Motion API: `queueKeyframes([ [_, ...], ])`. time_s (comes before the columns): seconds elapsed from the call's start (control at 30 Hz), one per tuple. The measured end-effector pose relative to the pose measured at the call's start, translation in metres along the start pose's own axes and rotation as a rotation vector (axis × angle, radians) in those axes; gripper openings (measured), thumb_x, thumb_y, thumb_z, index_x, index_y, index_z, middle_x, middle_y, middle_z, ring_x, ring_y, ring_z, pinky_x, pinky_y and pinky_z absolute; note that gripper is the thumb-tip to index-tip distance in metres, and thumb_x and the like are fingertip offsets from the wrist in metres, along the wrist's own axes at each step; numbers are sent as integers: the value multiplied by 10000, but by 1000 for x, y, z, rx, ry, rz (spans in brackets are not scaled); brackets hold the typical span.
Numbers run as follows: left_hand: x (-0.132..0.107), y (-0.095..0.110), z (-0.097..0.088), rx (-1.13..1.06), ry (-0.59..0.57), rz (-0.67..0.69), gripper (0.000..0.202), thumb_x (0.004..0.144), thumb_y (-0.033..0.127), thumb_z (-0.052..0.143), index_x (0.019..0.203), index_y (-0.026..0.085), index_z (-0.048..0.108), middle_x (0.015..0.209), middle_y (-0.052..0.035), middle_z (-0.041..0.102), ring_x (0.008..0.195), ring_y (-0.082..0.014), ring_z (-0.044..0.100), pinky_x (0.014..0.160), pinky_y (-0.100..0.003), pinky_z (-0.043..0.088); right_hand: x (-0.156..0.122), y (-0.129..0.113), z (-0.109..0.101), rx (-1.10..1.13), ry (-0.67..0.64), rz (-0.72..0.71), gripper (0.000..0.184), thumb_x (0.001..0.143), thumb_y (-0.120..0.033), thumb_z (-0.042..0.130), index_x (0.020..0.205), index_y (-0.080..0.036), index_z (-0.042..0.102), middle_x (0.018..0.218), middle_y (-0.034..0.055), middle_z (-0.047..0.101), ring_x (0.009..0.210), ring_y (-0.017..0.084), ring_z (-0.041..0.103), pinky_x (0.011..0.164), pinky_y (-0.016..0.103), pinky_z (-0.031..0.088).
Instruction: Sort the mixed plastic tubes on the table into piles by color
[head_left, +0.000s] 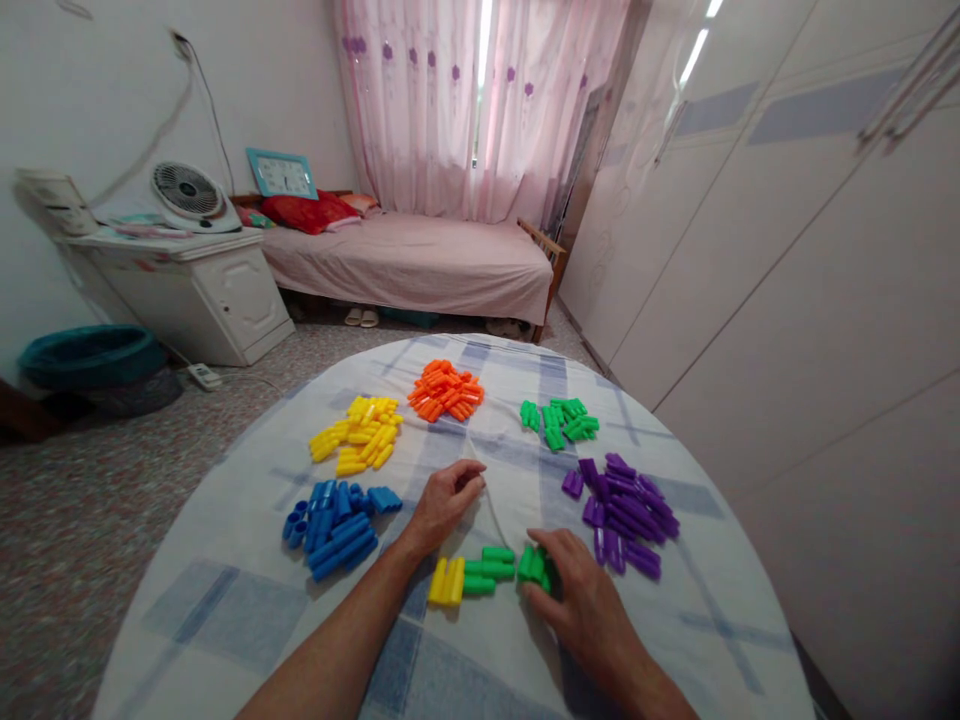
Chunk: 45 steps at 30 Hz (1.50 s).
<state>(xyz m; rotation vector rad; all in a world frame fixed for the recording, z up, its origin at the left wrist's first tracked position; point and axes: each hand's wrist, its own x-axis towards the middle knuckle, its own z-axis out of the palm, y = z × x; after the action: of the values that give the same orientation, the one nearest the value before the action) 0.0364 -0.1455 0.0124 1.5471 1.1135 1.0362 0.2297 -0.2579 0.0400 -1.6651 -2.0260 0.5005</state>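
Observation:
My left hand (444,502) rests on the round cloth-covered table (225,620) with its fingers curled in, and nothing shows in them. My right hand (581,592) lies palm down, fingers bent over a small cluster of green tubes (534,565). Between my hands lie a few joined green tubes (486,570) and two yellow tubes (447,582). Sorted piles of plastic tubes ring the table: blue (337,525), yellow (358,436), orange (446,391), green (562,420) and purple (626,512).
A white wardrobe (787,250) runs along the right, close to the table. Behind stand a bed (412,265) with a pink cover, a white cabinet (195,290) with a fan (187,195), and a teal basin (86,355) on the floor.

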Motion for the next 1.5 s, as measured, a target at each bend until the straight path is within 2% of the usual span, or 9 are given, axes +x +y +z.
queueKeyframes([
  [0.2, 1, 0, 0, -5, -6, -7, 339, 786, 389, 558, 1006, 147, 646, 820, -37, 672, 716, -147, 593, 647, -243, 446, 82, 32, -36, -206, 263, -12, 349, 780, -253, 531, 1120, -189, 578, 1051, 90, 590, 1012, 242, 525, 893, 388, 418],
  [0.33, 1, -3, 0, -12, -10, -6, 332, 797, 378, 544, 1016, 147, 638, 829, -43, 672, 727, -151, 599, 653, -246, 450, 126, 43, -49, -257, 420, 13, 400, 779, -274, 549, 1161, -154, 553, 1145, 131, 558, 1089, 268, 491, 931, 424, 397],
  [0.43, 1, -1, 1, -7, -3, -5, 327, 797, 373, 542, 1017, 153, 642, 833, -42, 669, 732, -151, 592, 664, -248, 449, 118, 33, -40, -133, 398, -30, 379, 792, -274, 536, 1158, -181, 549, 1169, 116, 549, 1118, 258, 480, 954, 434, 383],
  [0.6, 0, 3, 1, 22, 15, 8, 322, 791, 364, 542, 1009, 155, 656, 834, -37, 666, 731, -148, 573, 672, -243, 438, 56, -2, -8, 201, -99, -166, 319, 772, -233, 558, 1090, -245, 581, 1089, 49, 574, 991, 184, 544, 851, 319, 443],
  [0.7, 0, 4, 0, 30, 12, 7, 321, 789, 361, 548, 1008, 156, 659, 827, -34, 666, 726, -145, 569, 671, -238, 433, 32, -12, 4, 163, -197, -237, 416, 689, -176, 621, 1097, -247, 586, 1075, 46, 565, 989, 190, 520, 860, 321, 419],
  [0.9, 0, 1, 0, 23, 9, 16, 323, 798, 358, 546, 1022, 149, 650, 837, -34, 669, 722, -140, 574, 653, -230, 431, 31, -11, 10, 35, -179, -248, 410, 679, -142, 607, 1080, -222, 574, 983, 39, 561, 924, 185, 502, 805, 301, 402],
  [1.2, -1, 3, 0, -16, -46, 18, 340, 814, 407, 547, 1023, 162, 654, 878, -44, 671, 769, -145, 593, 691, -239, 456, 67, 9, -18, -68, 46, -158, 281, 760, -243, 578, 1038, -202, 560, 977, 56, 563, 938, 198, 517, 826, 323, 410],
  [1.37, -1, 6, 0, -35, -70, 27, 380, 811, 433, 558, 1048, 150, 647, 934, -61, 672, 788, -154, 599, 705, -248, 467, 74, 5, -5, -34, 143, -219, 312, 777, -241, 569, 1085, -195, 543, 1027, 67, 569, 980, 198, 523, 862, 322, 419],
  [1.5, -1, 3, 0, -19, -63, 26, 339, 839, 420, 512, 994, 157, 658, 866, -44, 670, 763, -145, 589, 687, -240, 463, 88, 15, -3, -167, 240, -175, 311, 796, -285, 561, 1088, -178, 562, 1019, 83, 584, 977, 216, 532, 867, 343, 422],
])
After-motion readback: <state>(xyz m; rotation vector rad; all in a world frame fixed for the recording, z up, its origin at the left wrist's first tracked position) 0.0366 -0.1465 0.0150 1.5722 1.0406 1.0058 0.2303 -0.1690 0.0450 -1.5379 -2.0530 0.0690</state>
